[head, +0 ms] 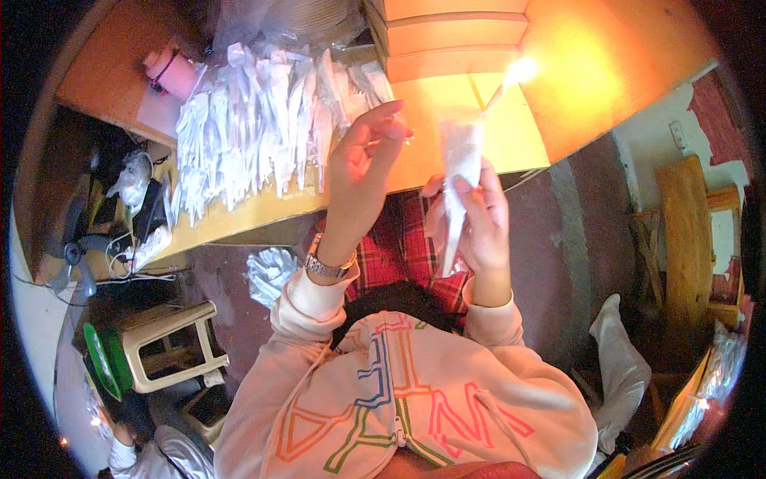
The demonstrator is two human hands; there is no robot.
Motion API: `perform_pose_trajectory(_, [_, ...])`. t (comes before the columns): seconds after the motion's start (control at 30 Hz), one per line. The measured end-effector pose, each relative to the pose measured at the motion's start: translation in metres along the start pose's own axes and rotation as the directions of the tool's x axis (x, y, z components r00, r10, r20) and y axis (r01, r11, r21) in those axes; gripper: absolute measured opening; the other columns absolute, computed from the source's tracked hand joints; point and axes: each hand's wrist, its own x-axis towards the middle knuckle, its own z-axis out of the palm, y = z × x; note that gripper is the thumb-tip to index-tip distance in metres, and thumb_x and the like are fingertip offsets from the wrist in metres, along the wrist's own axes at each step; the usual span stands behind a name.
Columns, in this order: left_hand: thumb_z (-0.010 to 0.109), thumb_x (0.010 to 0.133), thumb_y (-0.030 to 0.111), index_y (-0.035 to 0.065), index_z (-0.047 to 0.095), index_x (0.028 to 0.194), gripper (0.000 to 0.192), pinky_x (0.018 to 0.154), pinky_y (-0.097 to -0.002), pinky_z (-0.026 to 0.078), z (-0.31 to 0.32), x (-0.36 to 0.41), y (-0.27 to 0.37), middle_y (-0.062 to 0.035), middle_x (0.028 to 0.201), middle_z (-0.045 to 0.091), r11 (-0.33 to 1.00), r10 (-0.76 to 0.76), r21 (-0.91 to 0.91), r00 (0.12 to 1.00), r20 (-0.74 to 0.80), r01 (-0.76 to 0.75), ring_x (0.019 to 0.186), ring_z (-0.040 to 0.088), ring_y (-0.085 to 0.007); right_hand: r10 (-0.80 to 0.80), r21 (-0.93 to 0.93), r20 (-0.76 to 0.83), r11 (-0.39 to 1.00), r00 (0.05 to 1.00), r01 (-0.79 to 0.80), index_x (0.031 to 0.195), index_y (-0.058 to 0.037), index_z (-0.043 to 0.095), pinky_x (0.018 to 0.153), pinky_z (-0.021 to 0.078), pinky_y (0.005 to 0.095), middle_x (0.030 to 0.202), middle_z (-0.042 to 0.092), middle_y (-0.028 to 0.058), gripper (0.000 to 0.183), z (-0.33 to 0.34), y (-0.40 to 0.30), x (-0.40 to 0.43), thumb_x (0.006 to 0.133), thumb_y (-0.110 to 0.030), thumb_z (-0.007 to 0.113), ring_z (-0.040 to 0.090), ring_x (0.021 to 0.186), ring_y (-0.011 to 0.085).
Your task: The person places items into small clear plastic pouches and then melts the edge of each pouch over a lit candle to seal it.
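Note:
My right hand [485,218] grips a slim packet of white plastic cutlery [461,155] in a clear sleeve, its wide end upward. Just beyond the packet's top burns a bright flame [519,70], joined to a thin, pale stem. My left hand [368,152], with a metal watch [326,260] on the wrist, hovers over the table's front part with bent, parted fingers. No object shows clearly in it; a small glint lies by its fingertips. Left of it, many similar wrapped packets [257,126] lie side by side on the table [413,161].
A pink roll [173,72] with a dark band stands at the table's back left. Below are a power strip [149,245] with cables, a fan [72,254], a plastic stool [173,347] and a crumpled bag [272,275]. Another person's leg [619,371] shows at right.

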Motion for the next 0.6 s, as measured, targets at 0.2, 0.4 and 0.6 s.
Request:
perform_pose_trajectory(0.2, [0.059,0.086,0.023,0.0056,0.055,0.113,0.032,0.077,-0.0279,0.04,-0.008,0.009,-0.058,-0.0015,0.091,0.061,0.995,-0.082,0.066,0.997,0.013,0.081,0.087,0.056,-0.0109,-0.041,-0.114,-0.225,0.993,0.973,0.015,0.109,-0.0006,0.04,0.033,0.0454,0.023,0.084,0.06,0.0146,0.023,-0.048,-0.041,0.01,0.091,-0.014,0.044,0.057,0.047,0.0172])
perform_pose_trajectory(0.4, [0.063,0.08,0.019,0.004,0.055,0.109,0.033,0.081,-0.0326,0.041,0.013,0.007,-0.099,-0.0068,0.092,0.061,0.873,0.164,0.446,0.98,0.116,-0.199,0.091,0.055,-0.0199,-0.063,-0.161,-0.343,0.987,0.937,0.007,0.112,0.0014,0.042,0.033,0.0394,0.0185,0.083,0.059,0.012,0.027,-0.085,-0.064,0.022,0.09,-0.013,0.047,0.051,0.045,0.0105])
perform_pose_trajectory(0.6, [0.064,0.078,0.015,0.002,0.053,0.111,0.037,0.087,-0.037,0.041,0.017,0.004,-0.137,-0.0111,0.101,0.056,0.795,0.172,0.53,0.947,0.271,-0.296,0.097,0.05,-0.0289,-0.018,-0.118,-0.331,0.993,0.944,-0.023,0.117,0.0018,0.04,0.033,0.0405,0.0197,0.083,0.058,0.0138,0.03,-0.097,-0.07,0.034,0.09,-0.012,0.045,0.053,0.049,0.0125])
